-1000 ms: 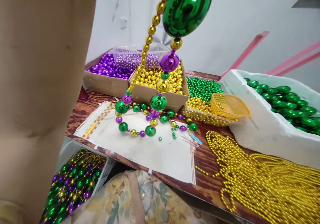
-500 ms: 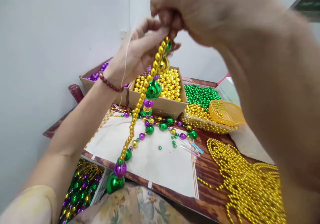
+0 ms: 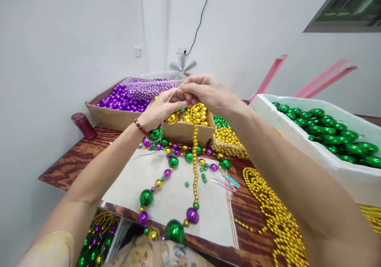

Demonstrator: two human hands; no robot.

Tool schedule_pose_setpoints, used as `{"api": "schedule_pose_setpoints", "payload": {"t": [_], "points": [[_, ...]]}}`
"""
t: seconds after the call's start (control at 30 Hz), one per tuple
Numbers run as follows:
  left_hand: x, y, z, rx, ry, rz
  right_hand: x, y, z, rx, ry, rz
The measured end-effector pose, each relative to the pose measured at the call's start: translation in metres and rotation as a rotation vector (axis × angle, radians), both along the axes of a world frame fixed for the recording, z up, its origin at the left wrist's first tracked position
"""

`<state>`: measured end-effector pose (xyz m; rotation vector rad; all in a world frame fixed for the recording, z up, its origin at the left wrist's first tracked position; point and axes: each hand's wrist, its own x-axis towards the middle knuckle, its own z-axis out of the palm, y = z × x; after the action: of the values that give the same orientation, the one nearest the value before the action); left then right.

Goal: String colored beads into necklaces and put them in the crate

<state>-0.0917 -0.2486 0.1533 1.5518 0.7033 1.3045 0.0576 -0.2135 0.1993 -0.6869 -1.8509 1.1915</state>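
My left hand (image 3: 165,107) and my right hand (image 3: 208,91) meet fingertip to fingertip above the table, both closed on the ends of a bead necklace (image 3: 175,231). From the fingers a run of small gold beads hangs straight down. Large green, purple and gold beads form the loop's bottom and its left side, which rises behind my left hand. A pale thread (image 3: 164,114) curves from the pinched fingers past my left palm. The fingers hide where the ends meet. Several loose green beads (image 3: 204,176) lie on a white cloth (image 3: 178,193) beneath the necklace.
Behind my hands stand a cardboard box of purple beads (image 3: 114,118), a clear tub (image 3: 154,76) and a box of gold beads (image 3: 190,134). A foam box (image 3: 258,104) with green beads is at right. Gold bead strands (image 3: 282,223) cover the table's right side. A dark red cup (image 3: 83,124) stands left.
Both hands have come down and sit farther from the camera. The necklace's two sides have spread into an open loop. The view now takes in more wall and the foam box.
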Motion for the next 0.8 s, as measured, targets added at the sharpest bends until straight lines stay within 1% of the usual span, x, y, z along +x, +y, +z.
{"api": "schedule_pose_setpoints", "payload": {"t": [0.1,0.23,0.37,0.47,0.57,0.63,0.67,0.73,0.8], "points": [[0.007,-0.002,-0.023,-0.101,-0.018,0.039,0.007,0.002,-0.028,-0.068,0.028,-0.001],[0.013,-0.005,-0.061,-0.253,-0.028,0.097,0.011,-0.002,-0.072,-0.142,0.146,-0.048],[0.014,-0.01,-0.095,-0.407,0.004,0.15,0.012,-0.006,-0.117,-0.337,0.283,-0.102],[0.011,-0.012,-0.114,-0.534,-0.015,0.196,0.015,-0.009,-0.145,-0.45,0.376,-0.138],[0.008,-0.012,-0.126,-0.614,-0.049,0.271,0.02,-0.02,-0.168,-0.483,0.476,-0.173],[0.006,-0.011,-0.129,-0.614,-0.062,0.32,0.024,-0.032,-0.183,-0.432,0.49,-0.204],[0.005,-0.011,-0.13,-0.605,-0.065,0.336,0.027,-0.039,-0.191,-0.372,0.455,-0.225],[0.003,-0.011,-0.129,-0.587,-0.068,0.336,0.031,-0.053,-0.208,-0.21,0.312,-0.258],[0.004,-0.014,-0.125,-0.563,-0.059,0.304,0.034,-0.063,-0.227,-0.017,0.14,-0.277]]}}
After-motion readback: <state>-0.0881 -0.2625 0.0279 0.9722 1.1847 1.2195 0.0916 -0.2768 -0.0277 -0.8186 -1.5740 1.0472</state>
